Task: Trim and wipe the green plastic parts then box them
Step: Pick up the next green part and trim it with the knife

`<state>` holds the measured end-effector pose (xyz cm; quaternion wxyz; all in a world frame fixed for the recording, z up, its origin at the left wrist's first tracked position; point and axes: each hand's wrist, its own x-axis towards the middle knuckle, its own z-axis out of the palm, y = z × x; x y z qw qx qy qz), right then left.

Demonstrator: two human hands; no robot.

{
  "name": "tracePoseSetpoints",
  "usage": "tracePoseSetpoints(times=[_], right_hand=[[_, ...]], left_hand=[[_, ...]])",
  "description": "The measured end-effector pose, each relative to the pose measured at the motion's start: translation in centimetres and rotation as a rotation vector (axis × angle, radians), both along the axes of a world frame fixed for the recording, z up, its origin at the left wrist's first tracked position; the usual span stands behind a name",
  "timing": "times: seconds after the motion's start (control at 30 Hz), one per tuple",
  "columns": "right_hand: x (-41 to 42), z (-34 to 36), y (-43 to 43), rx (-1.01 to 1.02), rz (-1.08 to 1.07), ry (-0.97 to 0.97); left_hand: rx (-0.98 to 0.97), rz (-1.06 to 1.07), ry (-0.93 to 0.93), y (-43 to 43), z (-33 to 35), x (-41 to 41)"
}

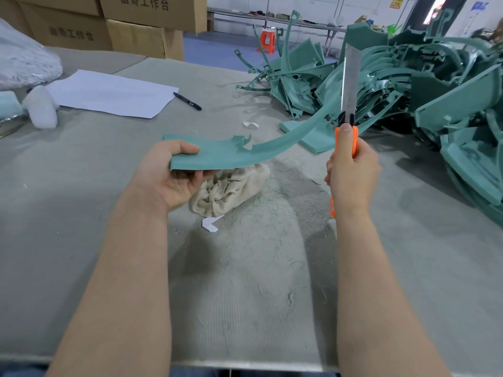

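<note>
**Blade up, strip held out for trimming**

The left hand (166, 175) grasps the wide end of a long curved green part (217, 156), thumb on top and fingers underneath. The flat pinch keeps the strip level and clear of the table (81, 227), so its thin far end sweeps up and away to the right, where an edge can be reached.

The right hand (353, 172) is clenched round the orange handle of a knife (349, 77), thumb braced at the top of the grip, probably to steady the cut. The long blade stands nearly upright, right where the strip's narrow end passes. Whether the edge actually touches the plastic there I cannot tell, since the two overlap in this view.

A crumpled rag (234, 186) lies on the table directly under the held part, near enough to pick up for wiping once the trimming is finished. Fine green shavings (272, 213) litter the cloth-covered surface around it, which suggests this is the regular cutting spot.

A big pile (435, 77) of like parts sits to the right, within the knife arm's reach. Closed cartons (141, 36) are stacked at the back left; no open box shows.
</note>
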<state>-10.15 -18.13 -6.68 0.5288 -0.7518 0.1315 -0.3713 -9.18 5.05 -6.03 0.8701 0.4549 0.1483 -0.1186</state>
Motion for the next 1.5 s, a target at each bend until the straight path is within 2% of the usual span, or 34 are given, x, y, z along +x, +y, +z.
tracePoseSetpoints(times=[0.73,0.9,1.17,1.3,1.5], right_hand=[[-0.1,-0.1,-0.9,0.056,0.206,-0.001],[0.3,-0.7,-0.2,-0.019,0.290,0.095],[0.6,-1.3,1.6,-0.055,0.401,0.130],[0.6,-1.4,2.3,-0.147,0.403,0.169],[0.6,-1.5,2.7,-0.139,0.431,0.160]], left_hand=[[-0.108,0.007,0.037,0.5,-0.6,0.5],[-0.218,0.006,0.019,0.4,-0.6,0.6],[-0.339,0.017,0.031,0.0,-0.8,0.8],[-0.405,0.028,0.045,-0.2,-0.8,0.9],[-0.489,0.035,0.043,-0.7,-0.6,0.7]])
